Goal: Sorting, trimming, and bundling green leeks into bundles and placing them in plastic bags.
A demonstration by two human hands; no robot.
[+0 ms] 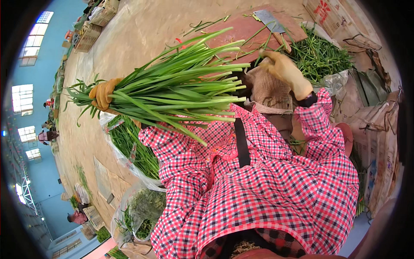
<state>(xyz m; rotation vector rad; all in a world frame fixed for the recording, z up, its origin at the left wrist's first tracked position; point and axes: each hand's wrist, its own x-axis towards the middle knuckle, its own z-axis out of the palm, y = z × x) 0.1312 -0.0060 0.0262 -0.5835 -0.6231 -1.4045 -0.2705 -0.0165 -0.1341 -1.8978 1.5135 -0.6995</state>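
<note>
In the head view my left hand, in a tan glove, grips a large bunch of long green garlic chives or similar leafy stalks near the leaf tips. The pale cut ends point right. My right hand, in a light glove and blurred, is raised off the bunch's cut ends, beside a brown cloth over my leg; I see nothing held in it. Above it a cleaver with a wooden handle lies on a reddish board among scattered stalks.
A plastic bag of green stalks lies at my left, with another bag of greens below it. Cut greens fill a bag beyond my right hand. Plastic crates stand at the right. Other people are far off at the left.
</note>
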